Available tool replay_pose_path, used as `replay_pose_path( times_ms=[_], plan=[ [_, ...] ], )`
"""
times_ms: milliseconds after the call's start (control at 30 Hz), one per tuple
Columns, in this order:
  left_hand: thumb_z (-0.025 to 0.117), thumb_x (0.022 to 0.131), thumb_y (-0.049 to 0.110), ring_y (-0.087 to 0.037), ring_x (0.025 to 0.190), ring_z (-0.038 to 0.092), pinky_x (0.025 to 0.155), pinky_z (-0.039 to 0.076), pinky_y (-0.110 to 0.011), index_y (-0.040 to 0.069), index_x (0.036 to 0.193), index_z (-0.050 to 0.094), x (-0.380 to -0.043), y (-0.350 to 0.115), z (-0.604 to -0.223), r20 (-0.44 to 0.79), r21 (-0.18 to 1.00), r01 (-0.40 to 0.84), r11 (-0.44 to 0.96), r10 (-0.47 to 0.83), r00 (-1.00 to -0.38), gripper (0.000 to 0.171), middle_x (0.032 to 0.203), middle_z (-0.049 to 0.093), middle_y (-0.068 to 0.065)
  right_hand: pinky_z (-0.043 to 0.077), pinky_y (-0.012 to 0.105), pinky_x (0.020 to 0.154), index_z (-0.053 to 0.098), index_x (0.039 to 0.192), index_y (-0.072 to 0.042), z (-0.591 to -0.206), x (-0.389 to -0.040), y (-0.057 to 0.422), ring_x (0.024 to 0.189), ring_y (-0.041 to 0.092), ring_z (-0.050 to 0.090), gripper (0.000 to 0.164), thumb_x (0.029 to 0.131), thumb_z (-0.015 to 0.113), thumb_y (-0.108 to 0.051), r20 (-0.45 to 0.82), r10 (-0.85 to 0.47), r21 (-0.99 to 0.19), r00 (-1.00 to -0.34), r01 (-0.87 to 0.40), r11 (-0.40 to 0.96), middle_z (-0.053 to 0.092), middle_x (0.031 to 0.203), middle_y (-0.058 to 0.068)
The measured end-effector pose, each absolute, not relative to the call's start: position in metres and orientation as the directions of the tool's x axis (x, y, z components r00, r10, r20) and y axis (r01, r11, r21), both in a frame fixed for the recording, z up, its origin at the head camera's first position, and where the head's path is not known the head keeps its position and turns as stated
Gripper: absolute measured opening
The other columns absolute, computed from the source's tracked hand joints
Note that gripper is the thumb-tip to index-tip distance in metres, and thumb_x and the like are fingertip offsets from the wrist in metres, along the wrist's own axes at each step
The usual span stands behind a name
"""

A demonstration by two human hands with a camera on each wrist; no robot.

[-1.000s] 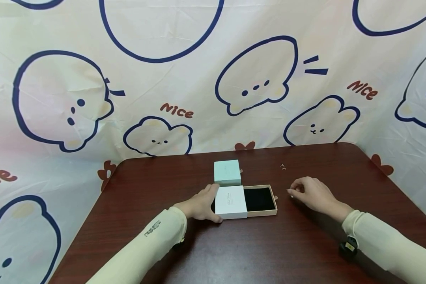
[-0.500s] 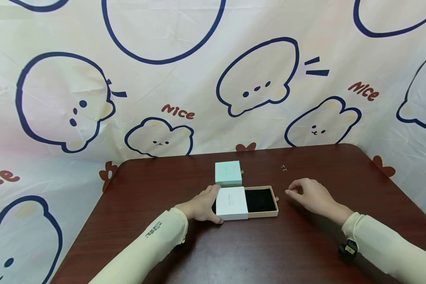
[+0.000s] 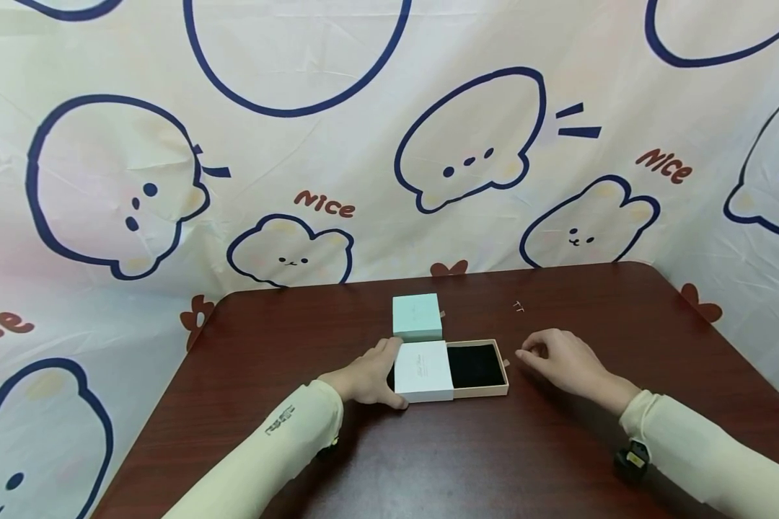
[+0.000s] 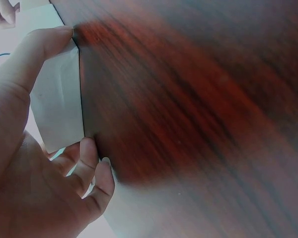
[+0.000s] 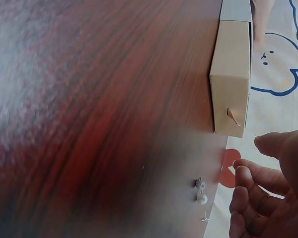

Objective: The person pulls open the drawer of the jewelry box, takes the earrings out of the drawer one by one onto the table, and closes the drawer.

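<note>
A white sliding box lies on the table with its tray pulled out to the right, showing a black lining. My left hand grips the box's left end, thumb on the near side and fingers on the far side, as the left wrist view also shows. Just right of the tray hovers my right hand, fingers loosely bent. In the right wrist view its thumb and index finger stand apart with nothing visible between them. Below that hand, small round stud earrings lie on the table; the head view does not show them.
A mint-green box with a small pull tab stands directly behind the white one. Two tiny T-shaped metal pieces lie farther back on the right. A cartoon-printed cloth hangs behind the brown table.
My right hand has shifted slightly left, closer to the tray's pull tab. The left hand and both boxes stay where they were.
</note>
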State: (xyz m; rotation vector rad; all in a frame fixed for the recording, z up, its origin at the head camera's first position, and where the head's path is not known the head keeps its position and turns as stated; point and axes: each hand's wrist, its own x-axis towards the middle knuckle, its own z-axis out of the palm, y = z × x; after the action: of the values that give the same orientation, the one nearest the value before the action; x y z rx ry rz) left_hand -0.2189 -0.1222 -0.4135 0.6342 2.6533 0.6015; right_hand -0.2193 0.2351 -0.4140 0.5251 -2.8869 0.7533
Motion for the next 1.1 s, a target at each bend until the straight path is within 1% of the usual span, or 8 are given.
replay_pose_path(
  times_ms=[467, 833, 1100],
  plan=[
    [0.087, 0.077, 0.037, -0.036, 0.143, 0.04, 0.112, 0.039, -0.055, 0.004, 0.157, 0.02, -0.219, -0.122, -0.414, -0.233, 0.474, 0.342, 0.811, 0.491, -0.84, 0.11, 0.157, 0.033, -0.02, 0.037, 0.025, 0.056, 0.077, 0.087, -0.016, -0.417, -0.219, 0.229, 0.061, 0.007, 0.047, 0.013, 0.095, 0.069, -0.023, 0.166, -0.322, -0.46, -0.932, -0.362, 0.811, 0.057, 0.068, -0.008],
    [0.087, 0.077, 0.036, -0.035, 0.142, 0.04, 0.112, 0.04, -0.055, 0.004, 0.157, 0.021, -0.219, -0.121, -0.413, -0.233, 0.469, 0.344, 0.813, 0.49, -0.84, 0.109, 0.156, 0.034, -0.02, 0.041, 0.026, 0.058, 0.078, 0.088, -0.016, -0.422, -0.219, 0.223, 0.063, 0.007, 0.05, 0.012, 0.095, 0.069, -0.022, 0.157, -0.333, -0.46, -0.93, -0.367, 0.809, 0.064, 0.073, -0.009],
    [0.087, 0.077, 0.036, -0.036, 0.143, 0.04, 0.113, 0.039, -0.055, 0.003, 0.157, 0.02, -0.219, -0.121, -0.413, -0.229, 0.47, 0.348, 0.811, 0.493, -0.839, 0.11, 0.156, 0.033, -0.02, 0.041, 0.027, 0.059, 0.077, 0.09, -0.015, -0.424, -0.219, 0.22, 0.065, 0.007, 0.05, 0.012, 0.095, 0.069, -0.022, 0.152, -0.334, -0.46, -0.93, -0.366, 0.809, 0.065, 0.075, -0.008]
  ],
)
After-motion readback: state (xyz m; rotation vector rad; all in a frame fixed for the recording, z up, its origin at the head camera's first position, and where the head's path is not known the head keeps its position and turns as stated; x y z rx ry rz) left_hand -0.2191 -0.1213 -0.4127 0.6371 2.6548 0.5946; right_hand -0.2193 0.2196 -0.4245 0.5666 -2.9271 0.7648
